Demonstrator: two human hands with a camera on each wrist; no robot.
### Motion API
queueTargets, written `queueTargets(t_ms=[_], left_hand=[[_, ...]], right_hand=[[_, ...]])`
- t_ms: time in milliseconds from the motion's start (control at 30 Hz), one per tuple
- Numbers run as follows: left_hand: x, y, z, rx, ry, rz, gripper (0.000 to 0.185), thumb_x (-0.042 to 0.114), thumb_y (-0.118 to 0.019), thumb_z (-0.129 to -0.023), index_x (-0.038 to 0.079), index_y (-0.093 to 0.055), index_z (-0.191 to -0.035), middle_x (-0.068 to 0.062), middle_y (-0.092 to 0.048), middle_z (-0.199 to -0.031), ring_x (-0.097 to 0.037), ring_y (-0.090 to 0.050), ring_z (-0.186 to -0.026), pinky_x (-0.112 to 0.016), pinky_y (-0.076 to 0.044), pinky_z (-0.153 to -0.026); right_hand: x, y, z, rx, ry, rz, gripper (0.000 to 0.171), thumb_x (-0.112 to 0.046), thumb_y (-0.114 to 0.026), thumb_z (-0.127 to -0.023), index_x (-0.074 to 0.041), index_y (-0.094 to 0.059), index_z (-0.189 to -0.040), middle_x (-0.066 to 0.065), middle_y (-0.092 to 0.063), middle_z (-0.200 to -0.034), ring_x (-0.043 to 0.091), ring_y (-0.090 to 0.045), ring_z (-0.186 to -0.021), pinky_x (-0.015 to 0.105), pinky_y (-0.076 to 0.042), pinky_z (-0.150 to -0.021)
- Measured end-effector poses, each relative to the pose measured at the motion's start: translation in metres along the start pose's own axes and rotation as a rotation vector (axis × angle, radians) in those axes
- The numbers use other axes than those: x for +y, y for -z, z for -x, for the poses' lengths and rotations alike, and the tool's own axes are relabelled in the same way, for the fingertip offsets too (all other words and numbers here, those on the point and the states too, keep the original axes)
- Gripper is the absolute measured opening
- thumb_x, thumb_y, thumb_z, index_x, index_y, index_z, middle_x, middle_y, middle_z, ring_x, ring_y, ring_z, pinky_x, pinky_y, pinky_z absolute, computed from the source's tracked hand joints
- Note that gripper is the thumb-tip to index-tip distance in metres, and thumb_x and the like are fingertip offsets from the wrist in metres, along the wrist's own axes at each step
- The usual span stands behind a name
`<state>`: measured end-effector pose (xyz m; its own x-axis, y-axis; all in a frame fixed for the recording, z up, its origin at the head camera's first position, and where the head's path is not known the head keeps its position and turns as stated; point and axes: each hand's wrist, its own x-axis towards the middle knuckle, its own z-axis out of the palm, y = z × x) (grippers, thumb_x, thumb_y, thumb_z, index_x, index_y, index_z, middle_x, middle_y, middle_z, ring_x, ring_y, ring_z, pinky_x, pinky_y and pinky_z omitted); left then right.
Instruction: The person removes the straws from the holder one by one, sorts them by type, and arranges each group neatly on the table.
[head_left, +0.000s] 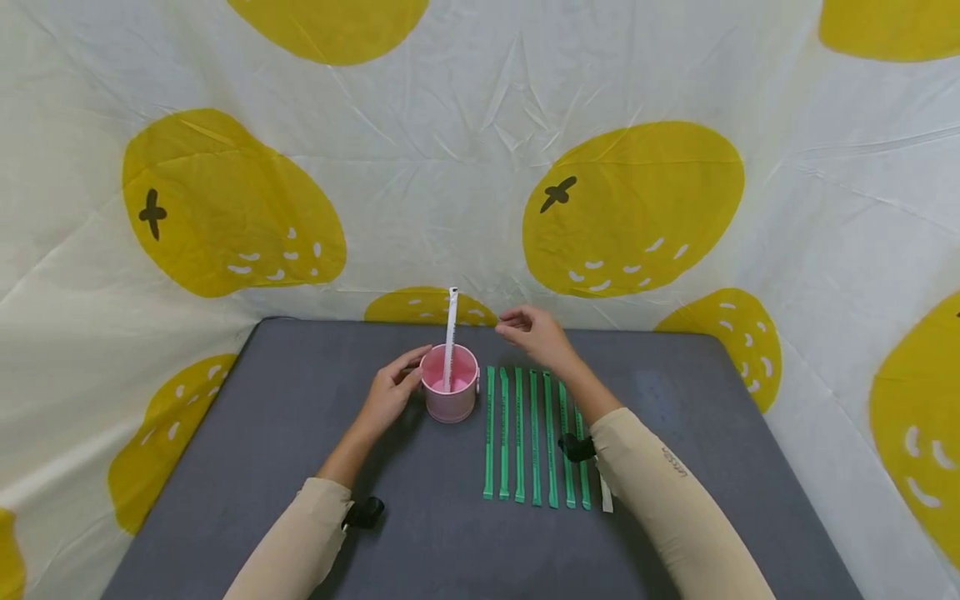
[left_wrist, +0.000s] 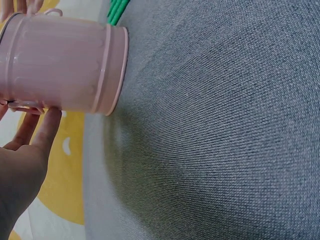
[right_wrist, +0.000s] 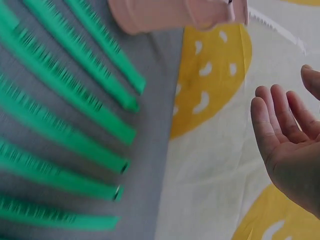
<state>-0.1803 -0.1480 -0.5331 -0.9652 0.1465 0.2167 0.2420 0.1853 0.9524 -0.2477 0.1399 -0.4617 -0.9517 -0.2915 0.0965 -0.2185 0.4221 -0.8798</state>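
A small pink metal bucket (head_left: 452,408) stands upright on the table. My left hand (head_left: 392,392) holds it from the left, thumb near a small side lug and other fingers reaching toward the far side. Out of the bucket a slim white wrapped stick (head_left: 451,333) with dark print rises, its lower end inside. To the right of the bucket and above the table, my right hand (head_left: 536,335) hovers with relaxed fingers (right_wrist: 282,112) and holds nothing. Several slim green wrapped sticks (head_left: 519,437) with dark print lie side by side below that hand.
At the right end of the row, a pale stick (head_left: 606,497) shows partly under the right forearm. The dark grey cloth-covered table (head_left: 435,533) ends at a white curtain (head_left: 450,208) with yellow fruit prints. Each wrist carries a black strap device (head_left: 365,512).
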Motion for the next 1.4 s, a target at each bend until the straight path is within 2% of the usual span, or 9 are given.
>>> queueTargets(t_ms=[333, 467, 633, 700, 900, 933, 1167, 1233, 1400], left_hand=[[-0.002, 0.000, -0.002, -0.007, -0.012, -0.009, 0.040, 0.003, -0.058, -0.104, 0.003, -0.059, -0.144, -0.027, -0.066, -0.129, -0.044, -0.063, -0.102, -0.018, -0.053, -0.080], [-0.002, 0.000, -0.004, -0.002, -0.020, -0.021, 0.040, 0.001, -0.057, -0.103, 0.002, -0.059, -0.143, -0.028, -0.066, -0.129, -0.039, -0.065, -0.097, -0.019, -0.053, -0.078], [0.000, 0.002, -0.003, 0.002, -0.006, -0.022, 0.040, 0.003, -0.057, -0.104, 0.004, -0.059, -0.144, -0.029, -0.065, -0.131, -0.042, -0.065, -0.100, -0.018, -0.053, -0.079], [0.005, 0.003, -0.002, -0.003, 0.001, -0.020, 0.040, 0.004, -0.057, -0.104, 0.003, -0.059, -0.144, -0.030, -0.064, -0.131, -0.039, -0.065, -0.099, -0.018, -0.053, -0.079], [0.005, 0.003, -0.001, 0.001, 0.001, -0.031, 0.040, 0.002, -0.056, -0.104, 0.002, -0.059, -0.144, -0.028, -0.065, -0.131, -0.034, -0.066, -0.097, -0.021, -0.054, -0.080], [0.000, 0.002, -0.002, 0.004, -0.011, -0.030, 0.040, 0.002, -0.056, -0.104, 0.003, -0.059, -0.143, -0.027, -0.066, -0.130, -0.037, -0.066, -0.098, -0.021, -0.054, -0.079], [-0.001, 0.001, -0.002, -0.004, -0.019, -0.002, 0.040, 0.002, -0.056, -0.104, 0.002, -0.059, -0.143, -0.030, -0.065, -0.129, -0.046, -0.064, -0.101, -0.018, -0.052, -0.078], [-0.002, 0.001, -0.002, -0.001, -0.021, 0.005, 0.040, 0.001, -0.056, -0.103, 0.001, -0.059, -0.143, -0.031, -0.065, -0.128, -0.041, -0.065, -0.097, -0.020, -0.053, -0.078], [-0.001, 0.001, -0.002, -0.005, -0.038, 0.021, 0.040, -0.002, -0.055, -0.103, 0.000, -0.059, -0.142, -0.034, -0.064, -0.126, -0.016, -0.065, -0.087, -0.030, -0.056, -0.077]], right_hand=[[-0.030, -0.040, -0.028, 0.037, 0.035, -0.013, 0.039, -0.021, -0.076, -0.095, 0.002, -0.067, -0.125, 0.019, -0.074, -0.115, 0.032, -0.072, -0.103, 0.040, -0.060, -0.089], [-0.035, -0.051, -0.035, 0.063, 0.037, 0.002, 0.039, -0.021, -0.079, -0.093, 0.002, -0.067, -0.122, 0.018, -0.075, -0.110, 0.031, -0.072, -0.101, 0.040, -0.060, -0.089], [-0.036, -0.062, -0.042, 0.089, 0.041, 0.008, 0.037, -0.020, -0.080, -0.091, 0.004, -0.066, -0.115, 0.018, -0.075, -0.104, 0.030, -0.072, -0.097, 0.036, -0.060, -0.085], [-0.036, -0.066, -0.043, 0.097, 0.044, -0.003, 0.033, -0.019, -0.080, -0.091, 0.003, -0.066, -0.111, 0.018, -0.075, -0.101, 0.030, -0.072, -0.095, 0.033, -0.059, -0.081], [-0.032, -0.075, -0.043, 0.115, 0.064, -0.057, 0.023, -0.013, -0.079, -0.092, 0.001, -0.065, -0.103, 0.018, -0.072, -0.095, 0.027, -0.071, -0.087, 0.025, -0.056, -0.070], [-0.032, -0.075, -0.044, 0.118, 0.064, -0.063, 0.022, -0.012, -0.078, -0.092, 0.001, -0.064, -0.103, 0.018, -0.072, -0.095, 0.026, -0.070, -0.086, 0.024, -0.056, -0.069], [-0.031, -0.075, -0.041, 0.126, 0.065, -0.064, 0.020, -0.011, -0.077, -0.093, 0.002, -0.065, -0.103, 0.018, -0.072, -0.094, 0.022, -0.069, -0.081, 0.023, -0.057, -0.067], [-0.032, -0.074, -0.039, 0.118, 0.060, -0.074, 0.019, -0.010, -0.076, -0.094, 0.002, -0.065, -0.105, 0.018, -0.072, -0.095, 0.022, -0.069, -0.081, 0.027, -0.059, -0.068], [-0.034, -0.071, -0.038, 0.098, 0.037, -0.096, 0.019, -0.010, -0.071, -0.098, 0.002, -0.065, -0.111, 0.018, -0.071, -0.099, 0.022, -0.069, -0.082, 0.038, -0.063, -0.073]])
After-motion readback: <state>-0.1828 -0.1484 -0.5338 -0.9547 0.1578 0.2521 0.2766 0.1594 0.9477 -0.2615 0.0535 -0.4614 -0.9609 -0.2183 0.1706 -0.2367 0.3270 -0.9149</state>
